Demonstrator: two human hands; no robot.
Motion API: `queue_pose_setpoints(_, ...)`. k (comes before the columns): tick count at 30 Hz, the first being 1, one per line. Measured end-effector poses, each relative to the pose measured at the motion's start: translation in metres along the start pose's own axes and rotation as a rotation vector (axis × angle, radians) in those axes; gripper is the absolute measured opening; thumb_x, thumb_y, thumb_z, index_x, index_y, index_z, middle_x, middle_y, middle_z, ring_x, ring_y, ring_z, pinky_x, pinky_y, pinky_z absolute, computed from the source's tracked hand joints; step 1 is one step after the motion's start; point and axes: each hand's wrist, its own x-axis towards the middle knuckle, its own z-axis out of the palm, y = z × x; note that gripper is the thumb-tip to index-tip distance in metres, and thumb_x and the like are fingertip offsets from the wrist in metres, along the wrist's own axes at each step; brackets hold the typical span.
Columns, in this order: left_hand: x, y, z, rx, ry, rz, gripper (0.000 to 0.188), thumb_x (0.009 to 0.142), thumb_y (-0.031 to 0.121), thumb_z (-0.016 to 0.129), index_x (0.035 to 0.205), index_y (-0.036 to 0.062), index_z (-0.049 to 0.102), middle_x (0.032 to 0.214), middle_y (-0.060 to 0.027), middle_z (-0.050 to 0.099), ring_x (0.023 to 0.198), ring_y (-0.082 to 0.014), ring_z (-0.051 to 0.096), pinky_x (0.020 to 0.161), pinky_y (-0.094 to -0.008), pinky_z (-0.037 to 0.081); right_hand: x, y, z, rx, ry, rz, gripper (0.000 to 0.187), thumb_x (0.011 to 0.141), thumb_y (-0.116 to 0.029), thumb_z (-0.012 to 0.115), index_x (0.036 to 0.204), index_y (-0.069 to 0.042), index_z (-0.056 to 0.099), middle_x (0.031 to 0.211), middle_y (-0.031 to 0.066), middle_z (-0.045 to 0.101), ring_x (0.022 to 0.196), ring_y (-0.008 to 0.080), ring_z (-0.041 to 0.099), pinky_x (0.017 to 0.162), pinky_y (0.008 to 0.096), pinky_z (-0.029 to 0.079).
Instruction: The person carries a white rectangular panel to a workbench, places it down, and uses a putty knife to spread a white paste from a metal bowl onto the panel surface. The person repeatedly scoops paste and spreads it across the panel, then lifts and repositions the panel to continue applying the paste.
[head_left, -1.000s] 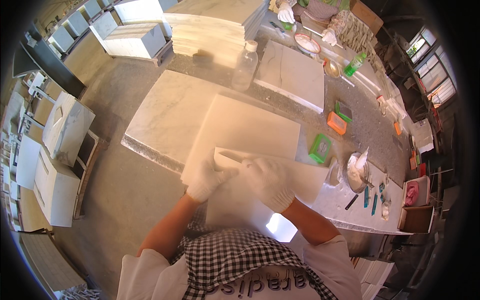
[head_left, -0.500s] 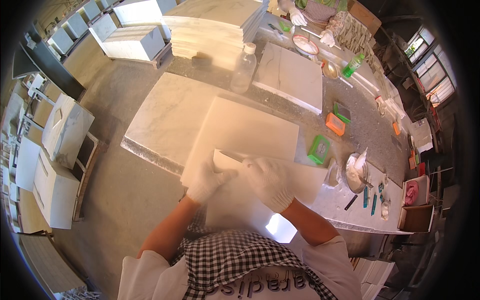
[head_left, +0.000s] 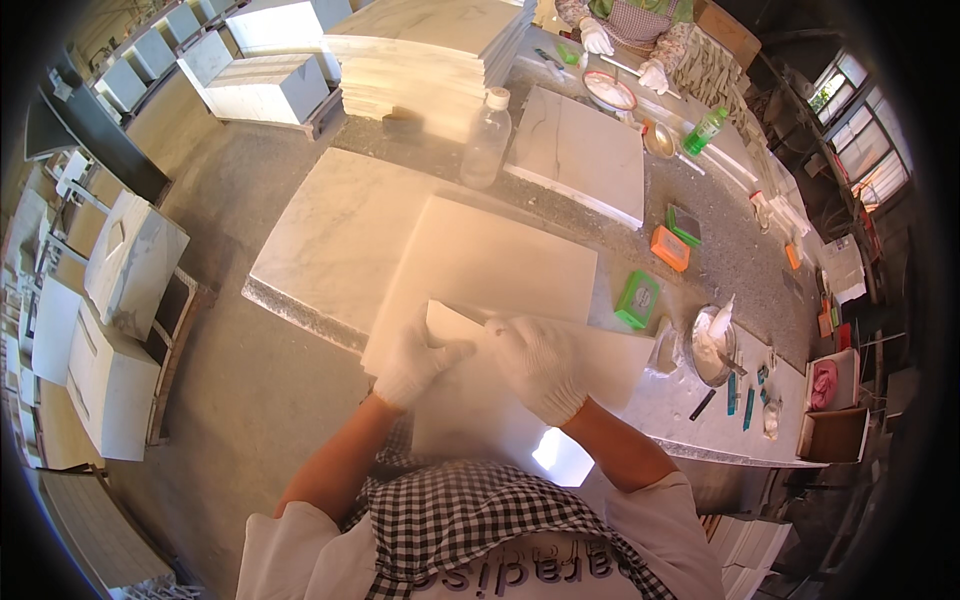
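Observation:
A white stone tile (head_left: 455, 420) leans toward me, tilted, in front of my apron. Its upper edge lies over a second pale tile (head_left: 510, 250) flat on the bench. My left hand (head_left: 415, 365), in a white knit glove, is closed round its upper left corner, thumb on the near face. Close beside it, my gloved right hand (head_left: 537, 368) is closed with the fingers bent over the top edge. Its fingertips are partly hidden, so anything small under them does not show. A larger veined slab (head_left: 335, 215) lies underneath, to the left.
A clear bottle (head_left: 487, 140) stands by a tall slab stack (head_left: 420, 75). To the right are green (head_left: 637, 298) and orange (head_left: 670, 248) boxes, a bowl of white paste (head_left: 708, 350) and small blades (head_left: 748, 408). Across the bench a person's gloved hand (head_left: 597, 40) is near another bowl (head_left: 610, 90).
My hands and the tilted tile stay almost exactly where they were. Across the bench, the other person's gloved hand has shifted very slightly.

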Motion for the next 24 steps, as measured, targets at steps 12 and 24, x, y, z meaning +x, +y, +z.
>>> queue_pose_setpoints(12, 0.003, -0.01, 0.002, -0.009, 0.037, 0.141, 0.055, 0.089, 0.013, 0.08, 0.134, -0.0051, 0.053, 0.095, -0.012, 0.074, 0.076, -0.0142, 0.07, 0.065, -0.0287, 0.058, -0.002, 0.001, 0.003, 0.009, 0.014, 0.0, 0.031, 0.088, -0.013, 0.065, 0.119, -0.013, 0.066, 0.099, 0.0003, 0.064, 0.089, 0.0222, 0.064, 0.074, 0.0398, 0.048)
queue_pose_setpoints(24, 0.001, -0.007, 0.002, -0.027, 0.011, 0.127, 0.057, 0.09, 0.012, 0.08, 0.136, -0.0056, 0.051, 0.099, -0.0126, 0.073, 0.078, -0.0151, 0.071, 0.066, -0.0292, 0.059, -0.001, 0.0, 0.0, -0.014, -0.024, -0.009, 0.035, 0.089, -0.013, 0.062, 0.124, -0.01, 0.064, 0.098, 0.0035, 0.061, 0.089, 0.0223, 0.064, 0.074, 0.0381, 0.051)
